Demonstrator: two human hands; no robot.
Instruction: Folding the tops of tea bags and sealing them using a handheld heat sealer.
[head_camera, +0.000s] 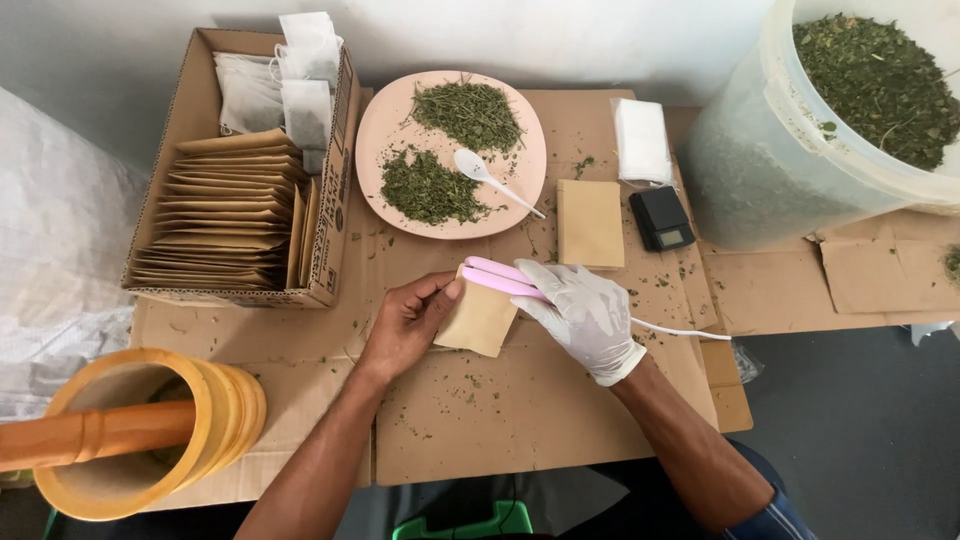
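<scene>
**Hands clamp a pouch in a pink sealer**

The bare left hand (408, 322) pinches a small brown paper pouch (480, 320) between thumb and fingers. The gloved right hand (583, 315) closes around a pink sealer (500, 277), whose jaws press on the pouch's top edge between both hands. Just beyond the hands sits a pink plate (385, 125) of dried green herbs with a white spoon (483, 173). Beyond the left hand, a cardboard box (335, 200) holds stacked pouches. A small black scale (661, 218) lies beyond the right hand on the bench (520, 420).

Bucket (800, 150) runs off the top and right edges; wooden pestle (95, 435) cut off at left; scale (661, 219) screen too small to read.
</scene>
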